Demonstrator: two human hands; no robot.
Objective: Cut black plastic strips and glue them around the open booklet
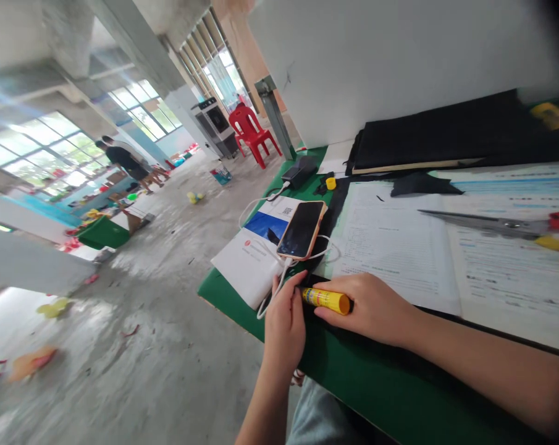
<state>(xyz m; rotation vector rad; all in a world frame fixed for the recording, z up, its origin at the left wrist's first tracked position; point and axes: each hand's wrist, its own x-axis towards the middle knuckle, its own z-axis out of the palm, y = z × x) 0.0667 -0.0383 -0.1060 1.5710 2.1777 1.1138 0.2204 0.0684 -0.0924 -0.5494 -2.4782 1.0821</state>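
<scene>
My right hand (365, 304) is closed round a yellow glue stick (328, 300), which lies nearly level over the green table edge. At the left end of the stick is my left hand (286, 315), its thumb and fingers bent towards a small dark piece there; what it grips is hidden. Just beyond my hands a phone (302, 230) with a white cable (286, 270) plugged in rests on a white and blue booklet (249, 262). Printed sheets (395, 247) spread out to the right of the phone.
Scissors (511, 225) with red and yellow handles lie on the sheets. Behind are black cloth (437, 133), a yellow cap (330, 183) and a black adapter (300, 171). A red chair (251, 128) stands on the floor beyond the green table (353, 383); people stand far left.
</scene>
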